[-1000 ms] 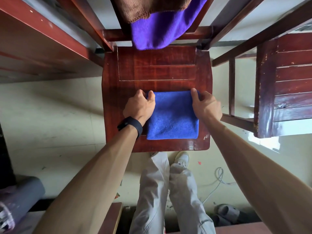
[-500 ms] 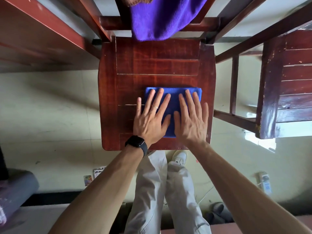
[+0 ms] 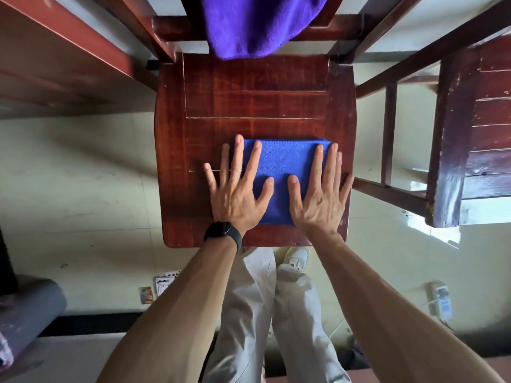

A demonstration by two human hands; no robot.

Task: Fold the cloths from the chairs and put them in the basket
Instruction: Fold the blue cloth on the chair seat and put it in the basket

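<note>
Blue cloth (image 3: 282, 167) on chair (image 3: 249, 92) under flat left hand (image 3: 235, 194) and right hand (image 3: 318, 197); purple cloth (image 3: 254, 26) hangs beyond.

I'm looking down at a pale floor (image 3: 83, 175) crowded with dark red wooden furniture.
A chair (image 3: 254, 92) is standing at centre, a second chair (image 3: 486, 134) is sitting just to its right, a patch of sunlight (image 3: 431, 229) is glaring beneath that one, and playing cards (image 3: 163, 283) are lying lower left.
</note>
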